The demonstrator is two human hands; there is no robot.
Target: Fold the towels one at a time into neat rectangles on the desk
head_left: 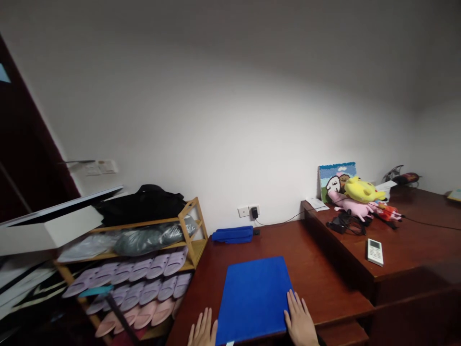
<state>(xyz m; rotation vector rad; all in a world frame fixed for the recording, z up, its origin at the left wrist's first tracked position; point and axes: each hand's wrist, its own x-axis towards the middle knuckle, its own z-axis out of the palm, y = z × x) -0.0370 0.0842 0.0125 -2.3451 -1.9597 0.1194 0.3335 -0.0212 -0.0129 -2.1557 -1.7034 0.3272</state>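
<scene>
Both hands lie flat and open, gripping nothing: the left hand (202,330) and right hand (299,321) press the edges of a blue folded cloth (253,300) (seemingly squaring it) on the tabletop (317,274), bottom centre of frame.

shoe rack (190,230) of slippers (144,281), plush toys (362,194) — remote (375,252) on desk (414,240)
</scene>
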